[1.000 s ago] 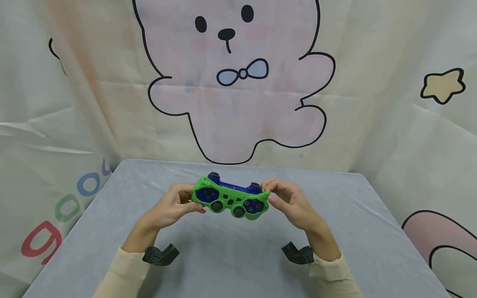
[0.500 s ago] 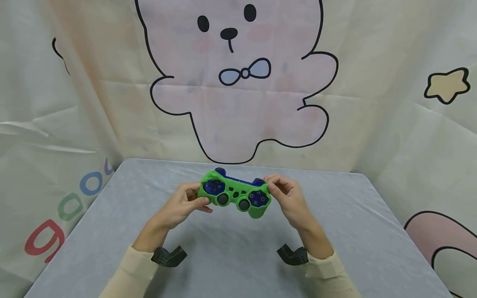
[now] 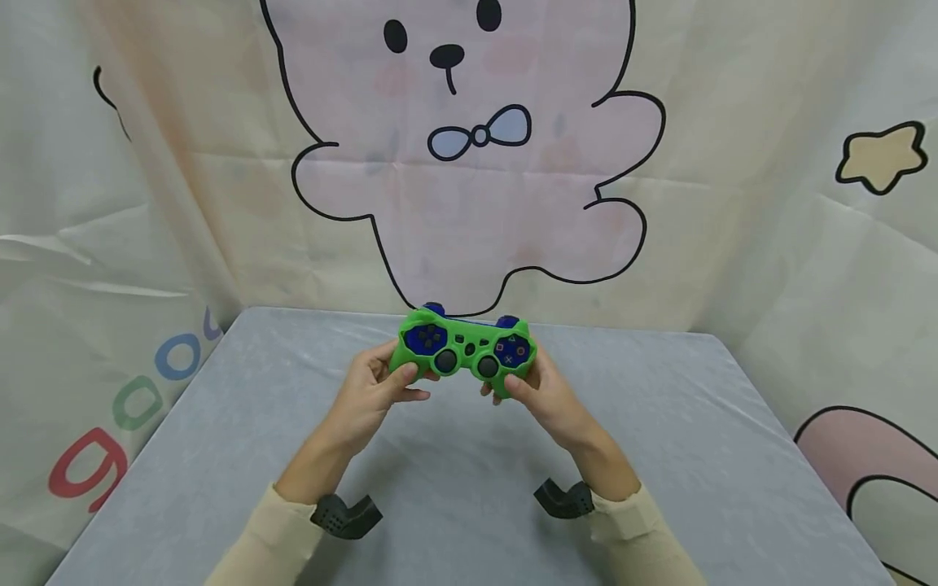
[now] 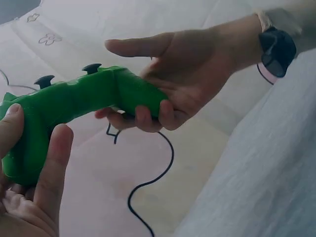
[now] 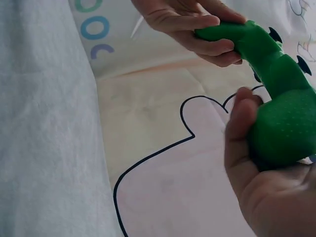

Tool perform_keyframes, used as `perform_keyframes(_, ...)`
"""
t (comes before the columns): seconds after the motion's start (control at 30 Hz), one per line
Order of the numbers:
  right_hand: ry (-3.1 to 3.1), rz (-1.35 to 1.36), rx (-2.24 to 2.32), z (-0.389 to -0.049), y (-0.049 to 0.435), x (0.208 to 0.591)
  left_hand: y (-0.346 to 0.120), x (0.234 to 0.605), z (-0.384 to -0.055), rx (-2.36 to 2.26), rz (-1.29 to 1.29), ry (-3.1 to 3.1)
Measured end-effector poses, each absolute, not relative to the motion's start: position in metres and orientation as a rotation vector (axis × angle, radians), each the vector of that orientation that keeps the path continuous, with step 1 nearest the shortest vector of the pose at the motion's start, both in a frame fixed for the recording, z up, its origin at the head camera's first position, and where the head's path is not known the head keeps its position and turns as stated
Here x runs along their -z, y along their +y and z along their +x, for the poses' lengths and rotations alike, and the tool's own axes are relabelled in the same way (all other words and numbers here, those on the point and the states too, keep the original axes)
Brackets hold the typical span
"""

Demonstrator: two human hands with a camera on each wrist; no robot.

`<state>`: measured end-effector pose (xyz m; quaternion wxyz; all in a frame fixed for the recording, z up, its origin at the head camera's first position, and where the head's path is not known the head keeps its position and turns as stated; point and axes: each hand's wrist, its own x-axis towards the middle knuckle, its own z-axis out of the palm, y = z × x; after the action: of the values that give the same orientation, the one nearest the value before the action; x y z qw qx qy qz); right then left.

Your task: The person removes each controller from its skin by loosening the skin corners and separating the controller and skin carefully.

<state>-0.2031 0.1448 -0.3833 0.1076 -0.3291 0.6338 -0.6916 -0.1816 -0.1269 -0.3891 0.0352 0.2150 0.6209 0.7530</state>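
Note:
A game controller (image 3: 470, 329) in a green cover, with blue button areas and two dark thumbsticks, is held up over the table with its face toward the head camera. My left hand (image 3: 364, 400) grips its left handle, thumb on the front. Around the right handle curl the fingers of my right hand (image 3: 554, 404). The left wrist view has the green cover (image 4: 74, 101) from below, the right hand's thumb (image 4: 140, 45) lifted off it. In the right wrist view, the near handle (image 5: 289, 123) sits in my right hand (image 5: 276, 200); part of the palm is cut off by the frame.
A table (image 3: 469, 505) with a grey-blue cloth lies below the hands. Behind it hangs a pale curtain (image 3: 242, 195) printed with a bear, a star and letters. Dark wrist mounts (image 3: 347, 518) stick out at both cuffs.
My right hand has gone from pinching the cover's upper right corner to holding the right handle. Both hands have raised the controller and moved it slightly away, tilting its face up more.

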Motion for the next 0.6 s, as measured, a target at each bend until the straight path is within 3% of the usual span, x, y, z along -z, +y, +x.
perform_keyframes(0.33, 1.837, -0.737, 2.183, -0.198, 0.144, 0.385, -0.113, 0.399, -0.182, -2.156, 0.652, 1.898)
perform_keyframes(0.6, 1.865, -0.844, 2.268, -0.198, 0.142, 0.384, -0.111, 0.394, -0.179, -2.127, 0.627, 2.024)
